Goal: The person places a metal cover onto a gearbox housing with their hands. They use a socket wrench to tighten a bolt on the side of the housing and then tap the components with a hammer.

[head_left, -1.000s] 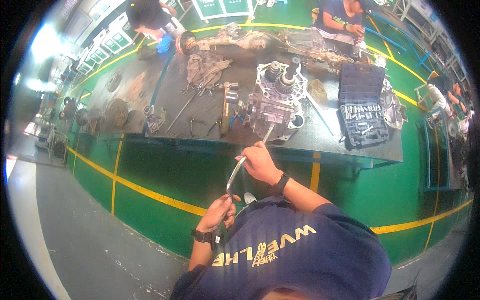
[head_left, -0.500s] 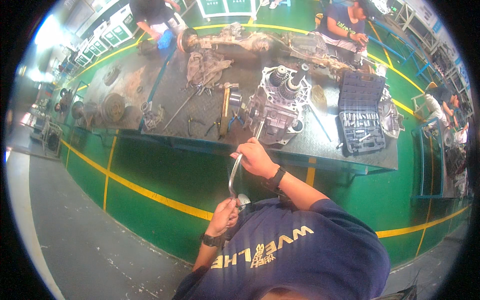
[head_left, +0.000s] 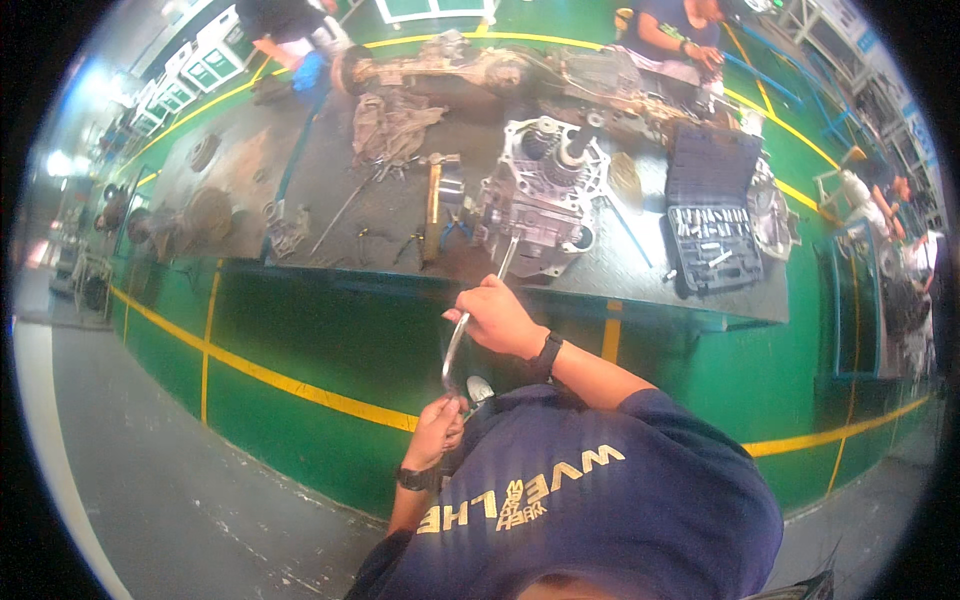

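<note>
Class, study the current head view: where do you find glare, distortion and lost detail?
Head view: glare whitens the bench beside the open tool case; head view: the yellow floor line bows through lens distortion; head view: the metal bar glints; head view: the far-left background looks hazy, its details unclear.

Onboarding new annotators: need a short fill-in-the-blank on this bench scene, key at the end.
1. Of the left hand and the right hand, the one gripping the bent metal bar nearer the gearbox is the ____ hand.
2. In the picture, the hammer lies to the ____ of the gearbox.
3. Open or shut, the socket case is ____.
4. The lines on the green floor are coloured ____.

Missing words: right; left; open; yellow.
</note>
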Demonstrator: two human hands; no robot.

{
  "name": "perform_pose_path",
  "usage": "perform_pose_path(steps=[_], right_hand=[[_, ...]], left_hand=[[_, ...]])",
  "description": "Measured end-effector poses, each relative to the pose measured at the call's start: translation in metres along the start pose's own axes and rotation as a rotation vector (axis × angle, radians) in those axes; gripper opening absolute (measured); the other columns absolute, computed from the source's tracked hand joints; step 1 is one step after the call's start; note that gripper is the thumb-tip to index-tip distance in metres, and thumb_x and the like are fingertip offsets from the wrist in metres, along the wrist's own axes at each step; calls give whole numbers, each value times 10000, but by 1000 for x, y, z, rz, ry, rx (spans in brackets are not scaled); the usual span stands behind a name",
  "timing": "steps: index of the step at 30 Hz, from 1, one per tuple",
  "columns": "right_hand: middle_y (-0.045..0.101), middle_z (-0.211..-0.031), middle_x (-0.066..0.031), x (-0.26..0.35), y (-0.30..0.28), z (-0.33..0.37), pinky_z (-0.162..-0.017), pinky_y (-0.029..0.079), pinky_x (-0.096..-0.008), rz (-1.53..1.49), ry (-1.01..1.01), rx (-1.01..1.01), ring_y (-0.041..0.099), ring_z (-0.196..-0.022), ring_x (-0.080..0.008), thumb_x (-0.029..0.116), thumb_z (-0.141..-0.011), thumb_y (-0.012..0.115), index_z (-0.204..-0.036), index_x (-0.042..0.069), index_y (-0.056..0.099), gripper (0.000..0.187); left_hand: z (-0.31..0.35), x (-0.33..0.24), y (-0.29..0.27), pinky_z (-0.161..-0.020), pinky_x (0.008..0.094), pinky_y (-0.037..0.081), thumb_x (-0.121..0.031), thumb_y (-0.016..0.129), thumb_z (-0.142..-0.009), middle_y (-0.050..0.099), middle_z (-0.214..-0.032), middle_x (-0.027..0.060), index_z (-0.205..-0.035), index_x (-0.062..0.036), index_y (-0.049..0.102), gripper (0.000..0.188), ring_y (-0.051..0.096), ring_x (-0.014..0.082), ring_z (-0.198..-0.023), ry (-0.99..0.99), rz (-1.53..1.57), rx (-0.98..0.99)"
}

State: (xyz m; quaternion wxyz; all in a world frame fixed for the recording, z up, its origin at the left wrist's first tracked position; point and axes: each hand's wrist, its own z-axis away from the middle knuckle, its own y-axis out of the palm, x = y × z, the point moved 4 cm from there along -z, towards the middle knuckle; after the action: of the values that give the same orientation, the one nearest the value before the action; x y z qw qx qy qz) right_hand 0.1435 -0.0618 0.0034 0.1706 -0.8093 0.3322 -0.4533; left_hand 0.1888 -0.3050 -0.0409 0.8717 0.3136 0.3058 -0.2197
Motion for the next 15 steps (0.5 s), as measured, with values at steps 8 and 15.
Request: perform_pose_path(steps=[8,15], right_hand=[[679,-762,-90,-8,-9,64,-706,472,-470,-13,270,258,661,-726,-343,305,-918,695,-853,87,600,247],[726,-906,-177,-111,-135,152,-821,558,-434,-131,855,-333,715,-906,-335,244,-867,710,-960,57,716,209]], left_hand=[[-11,-6,-9,-643,448,457,-437,582,-1011,675,-751,169,-856,32,667,501,652,317,-706,246,-938,-307],[-33,-19,29,-592,502,425,-488,567,-1002,595,-666,226,-768,-25,658,527,589,459,-661,178,-1398,-453]])
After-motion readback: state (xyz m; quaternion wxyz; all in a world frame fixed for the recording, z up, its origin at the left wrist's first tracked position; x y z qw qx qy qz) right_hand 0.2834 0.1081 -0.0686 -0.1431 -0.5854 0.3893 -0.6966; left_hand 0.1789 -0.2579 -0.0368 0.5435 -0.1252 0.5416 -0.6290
